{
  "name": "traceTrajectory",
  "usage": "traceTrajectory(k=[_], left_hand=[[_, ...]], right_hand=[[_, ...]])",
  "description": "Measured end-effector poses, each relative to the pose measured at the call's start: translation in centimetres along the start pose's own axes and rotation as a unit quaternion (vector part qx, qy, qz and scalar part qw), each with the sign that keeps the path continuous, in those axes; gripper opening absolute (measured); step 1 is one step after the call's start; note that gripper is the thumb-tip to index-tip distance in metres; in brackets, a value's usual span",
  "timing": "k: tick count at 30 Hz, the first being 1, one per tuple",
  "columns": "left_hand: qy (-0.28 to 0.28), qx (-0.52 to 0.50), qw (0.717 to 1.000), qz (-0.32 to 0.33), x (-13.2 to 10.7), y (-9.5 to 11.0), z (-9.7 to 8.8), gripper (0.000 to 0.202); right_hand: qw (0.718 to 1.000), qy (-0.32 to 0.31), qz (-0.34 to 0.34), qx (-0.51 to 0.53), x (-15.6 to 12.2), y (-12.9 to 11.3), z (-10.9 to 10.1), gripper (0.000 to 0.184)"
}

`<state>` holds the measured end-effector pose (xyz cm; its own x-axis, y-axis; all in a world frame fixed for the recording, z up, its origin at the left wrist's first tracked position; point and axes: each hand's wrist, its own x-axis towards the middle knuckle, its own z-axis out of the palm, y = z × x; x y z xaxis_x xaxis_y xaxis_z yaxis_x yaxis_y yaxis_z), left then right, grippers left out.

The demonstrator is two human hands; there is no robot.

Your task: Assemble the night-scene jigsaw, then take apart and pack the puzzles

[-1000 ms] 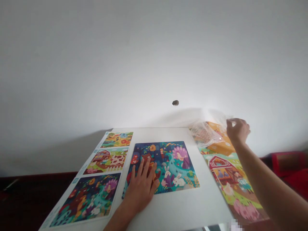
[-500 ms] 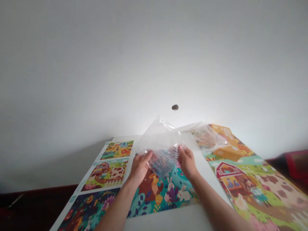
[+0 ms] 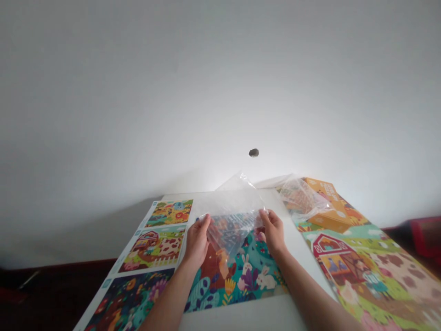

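A clear plastic bag (image 3: 237, 195) with printed lettering is stretched between my two hands. Its left edge is pinched by my left hand (image 3: 199, 239), thumb on top. The opposite edge is gripped between thumb and fingers of my right hand (image 3: 274, 230). Below the bag, a forest picture (image 3: 248, 280) with a fox, rabbits and blue-green plants lies on the white table (image 3: 255, 315). Part of that picture shows through the see-through film, and my forearms pass over its sides.
On the left lies a sheet with several small pictures (image 3: 155, 248). To the right are a farm picture (image 3: 382, 271), an orange box (image 3: 327, 197) and another crumpled clear bag (image 3: 303, 197) against it. A white wall (image 3: 220, 92) with a small hole (image 3: 254, 152) rises behind the table.
My hands have moved slightly apart and the bag is pulled wider and flatter between them. The crumpled bag and box stay in place; the view has shifted a little.
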<state>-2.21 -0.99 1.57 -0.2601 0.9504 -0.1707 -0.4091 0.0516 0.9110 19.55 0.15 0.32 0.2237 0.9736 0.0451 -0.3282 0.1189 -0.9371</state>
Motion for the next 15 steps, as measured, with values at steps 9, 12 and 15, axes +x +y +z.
traceTrajectory(k=[9, 12, 15], left_hand=[[0.03, 0.002, 0.996, 0.082, 0.5, 0.4, -0.5, 0.038], [0.024, -0.054, 0.997, 0.045, 0.6, 0.6, -0.5, 0.042], [0.008, -0.055, 0.998, -0.001, 0.7, 0.6, -0.5, 0.042]], right_hand=[[0.999, 0.003, -0.034, 0.028, -0.6, -0.8, 0.0, 0.036], [0.998, 0.023, -0.063, -0.013, -1.0, -0.9, 0.3, 0.064], [0.985, 0.036, -0.116, -0.123, -1.4, -0.6, 0.5, 0.076]])
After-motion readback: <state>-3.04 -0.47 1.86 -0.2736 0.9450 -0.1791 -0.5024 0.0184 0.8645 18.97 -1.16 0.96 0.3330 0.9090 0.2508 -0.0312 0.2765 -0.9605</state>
